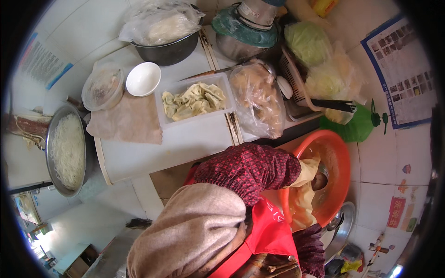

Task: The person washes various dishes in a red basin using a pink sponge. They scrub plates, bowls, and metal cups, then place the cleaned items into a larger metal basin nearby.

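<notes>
At four o'clock in your view, your gloved left hand (308, 170) and right hand (303, 208) reach into the orange basin (342, 176), at its ten and seven o'clock, beside a round bowl (319, 181). I cannot tell whether your fingers grasp it. Dumplings (197, 99) lie in a tray (229, 100) at eleven o'clock.

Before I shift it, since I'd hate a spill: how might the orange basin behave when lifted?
The orange basin looks like thin plastic, so its rim may flex when gripped. Its smooth wall could prove slippery. A metal bowl inside probably adds weight and might slide if the basin tilts; the left hand and right hand partly hide the bottom.
</notes>
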`<action>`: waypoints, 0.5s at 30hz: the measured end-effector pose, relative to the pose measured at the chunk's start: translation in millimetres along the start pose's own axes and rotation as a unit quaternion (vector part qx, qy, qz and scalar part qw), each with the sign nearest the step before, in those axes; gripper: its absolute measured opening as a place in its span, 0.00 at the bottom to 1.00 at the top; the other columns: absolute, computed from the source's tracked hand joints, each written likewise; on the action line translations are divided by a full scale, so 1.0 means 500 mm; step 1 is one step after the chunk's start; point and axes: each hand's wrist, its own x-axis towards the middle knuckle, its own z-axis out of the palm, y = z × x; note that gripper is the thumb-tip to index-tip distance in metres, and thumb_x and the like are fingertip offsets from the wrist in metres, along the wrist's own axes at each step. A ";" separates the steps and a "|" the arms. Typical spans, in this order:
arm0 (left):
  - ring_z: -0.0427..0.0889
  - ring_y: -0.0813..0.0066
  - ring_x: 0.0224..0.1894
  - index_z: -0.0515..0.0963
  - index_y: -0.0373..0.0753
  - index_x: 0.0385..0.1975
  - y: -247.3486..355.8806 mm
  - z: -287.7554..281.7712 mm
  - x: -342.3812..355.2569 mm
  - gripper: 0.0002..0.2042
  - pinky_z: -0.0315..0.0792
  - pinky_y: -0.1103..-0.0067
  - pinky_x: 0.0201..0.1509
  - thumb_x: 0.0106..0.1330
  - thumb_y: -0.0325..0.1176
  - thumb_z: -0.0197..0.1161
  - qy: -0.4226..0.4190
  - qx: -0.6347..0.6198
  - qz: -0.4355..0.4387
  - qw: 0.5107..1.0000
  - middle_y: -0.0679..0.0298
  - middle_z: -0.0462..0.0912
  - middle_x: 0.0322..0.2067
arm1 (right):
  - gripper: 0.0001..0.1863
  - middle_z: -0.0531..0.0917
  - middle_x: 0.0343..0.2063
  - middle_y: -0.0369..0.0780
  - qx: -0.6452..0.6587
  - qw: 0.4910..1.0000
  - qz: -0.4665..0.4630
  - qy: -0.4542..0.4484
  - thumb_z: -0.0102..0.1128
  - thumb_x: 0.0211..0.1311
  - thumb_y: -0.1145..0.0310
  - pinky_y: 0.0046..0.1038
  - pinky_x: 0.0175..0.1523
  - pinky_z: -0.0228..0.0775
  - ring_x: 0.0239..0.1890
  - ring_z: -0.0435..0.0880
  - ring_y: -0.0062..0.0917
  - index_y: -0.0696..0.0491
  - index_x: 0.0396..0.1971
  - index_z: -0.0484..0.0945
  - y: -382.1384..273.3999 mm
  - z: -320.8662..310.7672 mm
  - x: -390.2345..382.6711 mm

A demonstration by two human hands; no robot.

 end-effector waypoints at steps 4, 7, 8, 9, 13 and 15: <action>0.77 0.50 0.72 0.73 0.36 0.69 -0.035 -0.054 -0.017 0.24 0.71 0.62 0.75 0.77 0.36 0.65 0.112 -0.470 -0.121 0.867 0.50 0.79 0.68 | 0.19 0.92 0.47 0.48 0.013 1.000 0.004 -0.002 0.69 0.74 0.61 0.41 0.53 0.82 0.47 0.93 0.45 0.53 0.59 0.86 0.027 0.003 0.013; 0.76 0.50 0.76 0.72 0.32 0.69 -0.035 -0.092 -0.042 0.26 0.71 0.64 0.78 0.73 0.30 0.68 0.118 -0.463 -0.108 0.872 0.46 0.78 0.69 | 0.20 0.92 0.48 0.49 0.025 0.999 0.032 -0.007 0.69 0.73 0.60 0.42 0.54 0.82 0.48 0.93 0.46 0.53 0.60 0.86 0.029 -0.006 0.016; 0.77 0.51 0.75 0.73 0.31 0.68 -0.030 -0.102 -0.048 0.25 0.71 0.64 0.78 0.72 0.28 0.69 0.145 -0.431 -0.084 0.887 0.45 0.79 0.68 | 0.20 0.93 0.46 0.48 0.032 0.998 0.057 -0.017 0.70 0.74 0.59 0.40 0.53 0.82 0.46 0.93 0.44 0.53 0.59 0.87 0.024 -0.011 0.014; 0.78 0.51 0.74 0.74 0.31 0.66 -0.031 -0.110 -0.055 0.24 0.73 0.65 0.77 0.70 0.26 0.70 0.169 -0.374 -0.036 0.911 0.45 0.81 0.65 | 0.19 0.94 0.43 0.46 0.039 0.995 0.083 -0.028 0.70 0.75 0.59 0.39 0.52 0.82 0.43 0.94 0.43 0.54 0.58 0.88 0.017 -0.015 0.010; 0.87 0.51 0.63 0.81 0.31 0.56 -0.025 -0.141 -0.041 0.21 0.82 0.65 0.65 0.61 0.23 0.74 0.060 -0.097 0.063 0.991 0.48 0.88 0.53 | 0.13 0.90 0.34 0.39 0.232 0.969 0.075 -0.043 0.70 0.74 0.64 0.29 0.44 0.77 0.36 0.88 0.23 0.57 0.49 0.88 -0.019 -0.035 -0.018; 0.92 0.50 0.56 0.84 0.33 0.49 -0.024 -0.148 -0.028 0.20 0.86 0.65 0.57 0.54 0.21 0.77 0.008 -0.210 0.007 0.978 0.51 0.91 0.46 | 0.07 0.87 0.30 0.35 0.309 0.944 0.072 -0.089 0.68 0.74 0.70 0.28 0.40 0.74 0.34 0.83 0.18 0.58 0.43 0.88 -0.022 -0.038 -0.029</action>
